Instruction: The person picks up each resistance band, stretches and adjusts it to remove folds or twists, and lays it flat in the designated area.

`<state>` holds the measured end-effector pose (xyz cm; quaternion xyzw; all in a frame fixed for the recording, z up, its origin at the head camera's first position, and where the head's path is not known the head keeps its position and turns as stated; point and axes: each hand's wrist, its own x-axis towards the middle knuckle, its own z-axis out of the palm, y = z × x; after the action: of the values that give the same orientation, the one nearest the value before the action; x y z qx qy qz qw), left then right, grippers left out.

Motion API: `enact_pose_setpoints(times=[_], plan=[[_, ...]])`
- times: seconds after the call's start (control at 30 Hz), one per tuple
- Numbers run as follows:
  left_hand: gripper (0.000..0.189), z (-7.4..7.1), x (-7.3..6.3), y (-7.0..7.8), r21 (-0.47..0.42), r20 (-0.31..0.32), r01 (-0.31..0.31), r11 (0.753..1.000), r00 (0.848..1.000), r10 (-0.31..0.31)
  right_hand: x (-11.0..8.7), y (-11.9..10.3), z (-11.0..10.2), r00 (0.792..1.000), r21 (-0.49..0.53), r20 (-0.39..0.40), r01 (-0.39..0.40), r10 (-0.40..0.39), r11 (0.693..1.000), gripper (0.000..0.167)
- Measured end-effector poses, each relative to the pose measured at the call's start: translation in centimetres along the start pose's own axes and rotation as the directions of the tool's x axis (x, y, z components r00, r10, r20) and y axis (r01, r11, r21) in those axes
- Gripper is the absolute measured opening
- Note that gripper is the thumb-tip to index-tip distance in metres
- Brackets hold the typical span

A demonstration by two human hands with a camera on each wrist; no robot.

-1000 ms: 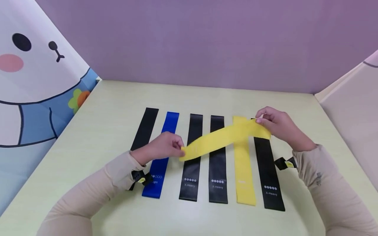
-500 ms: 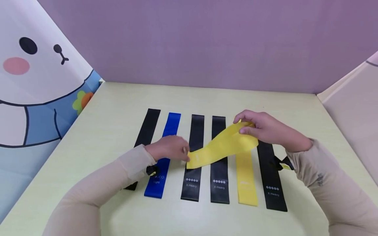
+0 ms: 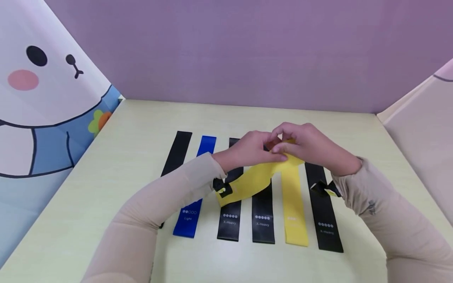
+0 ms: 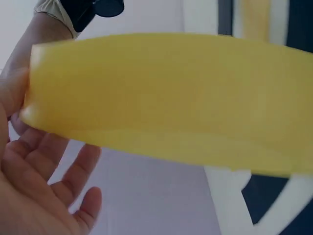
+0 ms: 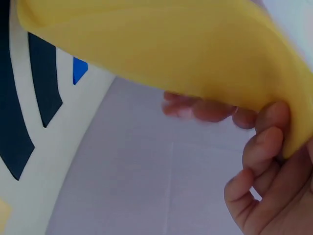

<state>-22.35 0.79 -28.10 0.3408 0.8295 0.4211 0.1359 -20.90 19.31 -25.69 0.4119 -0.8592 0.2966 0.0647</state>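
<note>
A yellow resistance band (image 3: 247, 182) hangs in a slanted curve above the table, its lower left end loose. My right hand (image 3: 301, 143) pinches the band's upper right end, also seen in the right wrist view with curled fingers (image 5: 266, 142). Close against it, my left hand (image 3: 253, 149) has its thumb over the band. In the left wrist view, several loosely bent left fingers (image 4: 73, 181) show below the band; whether thumb and index grip it is hidden. Under the hands lie flat bands: a yellow one (image 3: 293, 208) and a black X-Heavy one (image 3: 262, 220).
More flat bands lie in the row: a blue Light one (image 3: 187, 220), a black one (image 3: 177, 151) at far left, an X-Heavy one (image 3: 228, 226) and another (image 3: 325, 220) at right. A purple wall (image 3: 247, 55) stands behind the pale table (image 3: 141, 118).
My left hand has let go of the band's left end and moved right, up to my right hand. The right hand has shifted left with its end; the loose end now droops.
</note>
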Motion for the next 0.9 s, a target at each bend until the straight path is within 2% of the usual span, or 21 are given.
enact_pose_setpoints(times=[0.1,0.17,0.2,0.27,0.3,0.33,0.4,0.43,0.5,0.53,0.57,0.6,0.67,0.77,0.83,0.9], plan=[[0.017,-0.2,0.4,0.5,-0.097,-0.06,0.027,0.995,0.998,-0.033,0.2,-0.1,-0.2,0.998,0.041,-0.062,-0.012,0.014,0.999,0.02],[0.015,-0.5,0.6,0.8,-0.131,-0.099,0.022,0.991,0.994,-0.036,0.2,0.0,-0.1,0.991,0.144,-0.124,-0.022,0.04,0.989,0.023],[0.015,-0.7,0.6,1.0,-0.148,-0.116,0.012,0.989,0.993,-0.029,0.2,0.1,-0.1,0.985,0.226,-0.157,-0.028,0.065,0.974,0.027],[0.016,-1.1,0.7,1.3,-0.172,-0.153,-0.017,0.985,0.988,-0.01,0.1,0.3,0.1,0.968,0.413,-0.216,-0.03,0.13,0.91,0.035],[0.017,-1.3,0.7,1.5,-0.182,-0.171,-0.03,0.983,0.985,-0.001,0.0,0.4,0.2,0.956,0.516,-0.242,-0.018,0.166,0.856,0.039],[0.017,-1.5,0.7,1.7,-0.199,-0.189,-0.042,0.979,0.982,0.003,-0.1,0.6,0.4,0.945,0.618,-0.263,0.01,0.195,0.786,0.042],[0.017,-1.9,0.8,2.2,-0.231,-0.221,-0.058,0.971,0.975,0.005,-0.3,1.1,0.7,0.933,0.781,-0.287,0.097,0.216,0.616,0.042],[0.017,-2.1,0.9,2.4,-0.245,-0.238,-0.063,0.967,0.971,0.003,-0.3,1.4,1.0,0.931,0.831,-0.297,0.144,0.21,0.537,0.041],[0.017,-2.5,1.1,2.8,-0.274,-0.274,-0.074,0.959,0.962,-0.004,-0.3,2.1,1.8,0.934,0.881,-0.31,0.211,0.179,0.424,0.045],[0.018,-2.7,1.1,3.0,-0.281,-0.296,-0.081,0.956,0.955,-0.006,-0.3,2.3,2.2,0.936,0.894,-0.305,0.218,0.177,0.391,0.044],[0.018,-2.8,1.2,3.2,-0.281,-0.32,-0.088,0.955,0.947,-0.006,-0.4,2.6,2.8,0.938,0.899,-0.301,0.218,0.174,0.38,0.046],[0.019,-2.9,1.3,3.4,-0.281,-0.345,-0.102,0.954,0.939,-0.001,-0.5,2.8,3.4,0.938,0.897,-0.293,0.203,0.185,0.392,0.045],[0.02,-3.0,1.4,3.8,-0.284,-0.386,-0.129,0.95,0.922,0.01,-0.9,3.1,4.6,0.942,0.875,-0.253,0.126,0.22,0.468,0.05],[0.022,-3.1,1.4,4.5,-0.29,-0.43,-0.166,0.942,0.903,0.027,-1.6,3.3,6.2,0.946,0.83,-0.15,-0.038,0.289,0.556,0.058],[0.022,-3.2,1.4,5.1,-0.313,-0.445,-0.191,0.93,0.895,0.034,-1.9,3.4,7.0,0.939,0.767,-0.064,-0.17,0.338,0.618,0.054],[0.023,-3.2,1.4,5.6,-0.326,-0.459,-0.209,0.922,0.888,0.039,-2.1,3.4,7.5,0.919,0.689,0.007,-0.289,0.394,0.664,0.043]])
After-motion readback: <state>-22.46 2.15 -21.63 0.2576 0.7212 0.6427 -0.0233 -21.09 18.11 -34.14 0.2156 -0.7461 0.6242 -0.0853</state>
